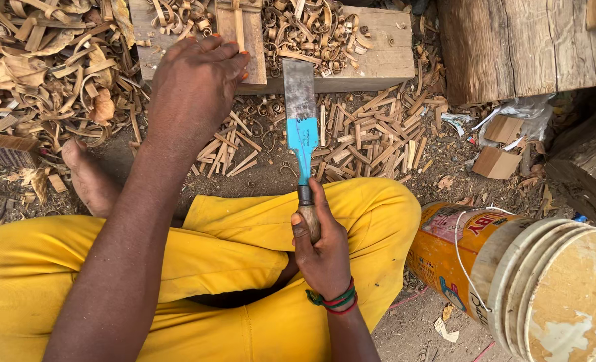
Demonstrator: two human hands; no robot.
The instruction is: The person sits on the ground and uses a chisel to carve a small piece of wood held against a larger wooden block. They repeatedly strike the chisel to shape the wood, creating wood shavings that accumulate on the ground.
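Observation:
My right hand [321, 241] grips the wooden handle of a wide chisel [300, 114], whose grey steel blade and blue-painted neck point away from me toward a thick wooden block [378, 60]. My left hand [194, 84] presses flat on a small upright wooden board [251, 40] that rests on that block, fingers spread over its left edge. The chisel's blade lies just right of the board. I sit cross-legged in yellow trousers [244, 248], with a bare foot [87, 177] to the left.
Curled wood shavings and short split strips [371, 134] cover the ground around the block. An orange bucket [525, 275] lies on its side at the right. A large log [525, 47] and small wood offcuts [495, 161] sit at the upper right.

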